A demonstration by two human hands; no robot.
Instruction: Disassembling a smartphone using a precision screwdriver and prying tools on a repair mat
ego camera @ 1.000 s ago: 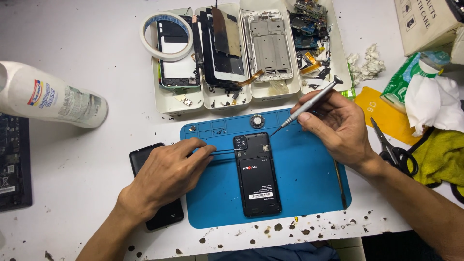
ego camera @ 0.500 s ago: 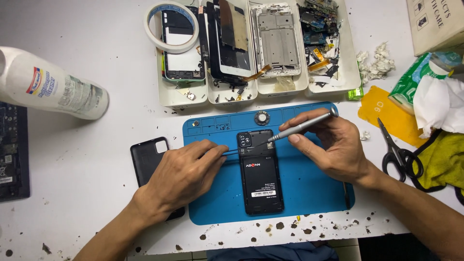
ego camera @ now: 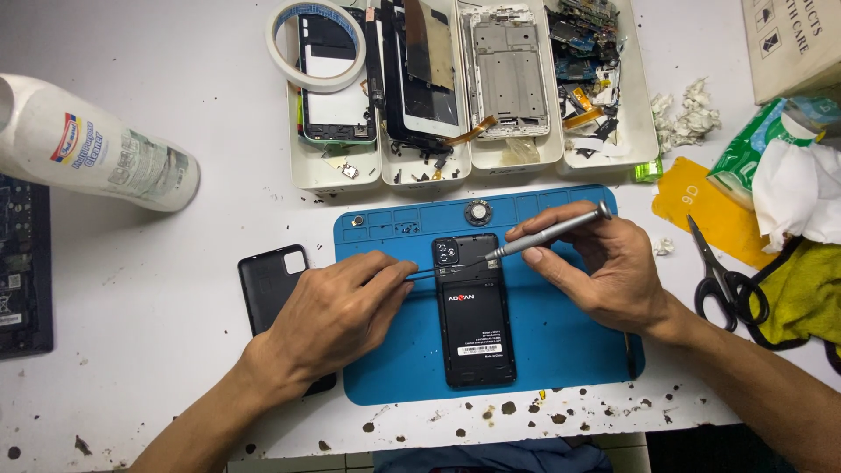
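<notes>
Hidden and cut off at the repair bench

The left hand (ego camera: 337, 307) covers part of the black back cover (ego camera: 273, 285); the keyboard (ego camera: 22, 263) and cardboard box (ego camera: 793, 44) run off frame; the screwdriver (ego camera: 547, 234) tip is too small to tell.

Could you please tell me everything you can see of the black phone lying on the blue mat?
The black phone lies flat, back side up, lengthwise on the blue mat. Its back cover seems to be off: a dark panel with a small white label shows, and a camera cluster sits at the top left corner. The tip of the silver screwdriver in the right hand meets its upper edge. The left hand brings thin tweezers against its upper left side.
</notes>
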